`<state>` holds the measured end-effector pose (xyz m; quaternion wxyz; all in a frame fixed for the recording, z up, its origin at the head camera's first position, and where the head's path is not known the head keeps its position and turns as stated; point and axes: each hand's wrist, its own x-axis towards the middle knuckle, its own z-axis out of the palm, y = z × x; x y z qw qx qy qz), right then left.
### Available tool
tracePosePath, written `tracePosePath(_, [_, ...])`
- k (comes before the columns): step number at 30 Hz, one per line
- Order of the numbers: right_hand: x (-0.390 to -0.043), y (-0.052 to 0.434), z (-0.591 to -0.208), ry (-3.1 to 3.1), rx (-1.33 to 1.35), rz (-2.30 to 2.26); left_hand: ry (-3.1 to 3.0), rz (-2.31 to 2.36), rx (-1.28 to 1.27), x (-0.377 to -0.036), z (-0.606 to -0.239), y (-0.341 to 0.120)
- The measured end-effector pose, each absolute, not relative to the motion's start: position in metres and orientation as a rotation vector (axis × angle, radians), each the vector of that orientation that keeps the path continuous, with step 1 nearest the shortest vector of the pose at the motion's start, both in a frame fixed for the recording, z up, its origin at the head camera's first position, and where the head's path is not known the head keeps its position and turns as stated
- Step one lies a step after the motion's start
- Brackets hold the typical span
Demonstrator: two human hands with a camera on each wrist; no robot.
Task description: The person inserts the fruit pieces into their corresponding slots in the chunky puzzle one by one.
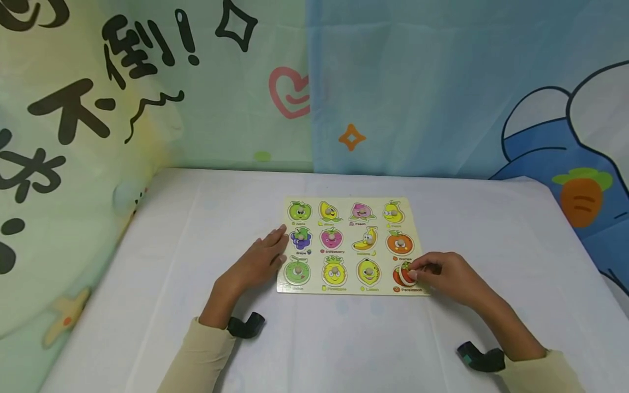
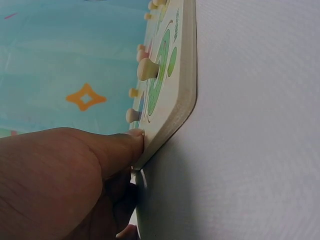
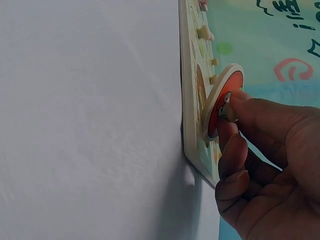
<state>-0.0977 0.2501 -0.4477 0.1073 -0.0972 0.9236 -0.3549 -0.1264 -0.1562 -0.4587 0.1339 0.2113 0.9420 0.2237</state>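
Note:
A wooden fruit puzzle board (image 1: 351,262) with pegged pieces lies flat on the table. My right hand (image 1: 449,275) pinches the small peg of the red persimmon puzzle piece (image 3: 227,97) between thumb and fingers. That piece (image 1: 405,273) is tilted over its slot at the board's near right corner, one edge close to or touching the board, which I cannot tell exactly. My left hand (image 1: 257,262) rests against the board's left edge, fingers fairly straight. In the left wrist view, the thumb (image 2: 122,147) touches the board's edge near the green melon piece (image 2: 160,75).
Other pegged pieces, such as the orange (image 1: 399,244), lemon (image 1: 368,272) and pineapple (image 1: 334,271), sit in the board. A white cloth covers the table (image 1: 344,344). Printed curtains (image 1: 417,93) hang behind and at the left. Black wrist cameras (image 1: 247,326) sit on both wrists.

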Motion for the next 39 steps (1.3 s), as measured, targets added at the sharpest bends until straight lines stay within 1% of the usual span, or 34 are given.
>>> tracePosePath(24, [-0.092,0.221,-0.441,2.822,-0.243,-0.763,2.724,0.66,0.61,-0.127,-0.457,-0.156])
tracePosePath(39, [-0.087,0.213,-0.443,2.866,-0.14,-0.782,2.728,0.65,0.625,-0.127,-0.459,-0.157])
